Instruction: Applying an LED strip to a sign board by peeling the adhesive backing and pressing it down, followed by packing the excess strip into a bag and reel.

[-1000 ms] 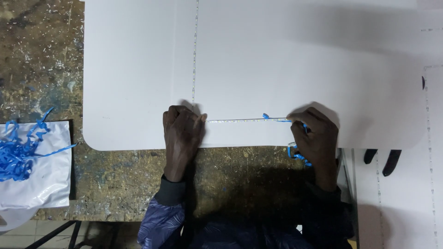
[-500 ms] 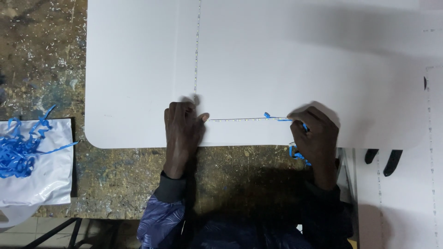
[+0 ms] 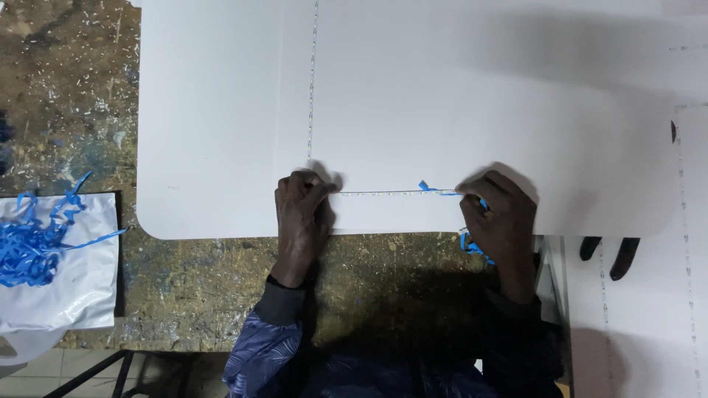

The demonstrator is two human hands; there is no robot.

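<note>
A narrow blue strip point(image 3: 436, 191) is lying along a horizontal seam line near the lower edge of a large white sheet point(image 3: 479, 96), which is covering most of the worn, paint-flecked workbench point(image 3: 66, 96). The strip's loose curled end is standing up just left of the right hand point(image 3: 500, 221), and a further blue curl point(image 3: 472, 245) is showing below that hand at the sheet's edge.

The left hand point(image 3: 299, 214) is resting flat on the sheet, fingers together and pointing up toward the left end of the seam line. It is gripping nothing; judging by its position, it is pressing the sheet down so that the sheet is not shifting. The right hand is curled closed over the strip at the right end of the line, fingertips pinching it against the sheet. The placement suggests one hand is anchoring while the other is working the strip.

A second dotted line point(image 3: 312, 81) is running vertically up the sheet above the left hand. At far left, a heap of blue strip offcuts point(image 3: 33, 239) is sitting on a white plastic bag point(image 3: 70, 295). At right, two dark handles point(image 3: 608, 254) are protruding from under the sheet's edge, beside another white sheet point(image 3: 649, 324).
</note>
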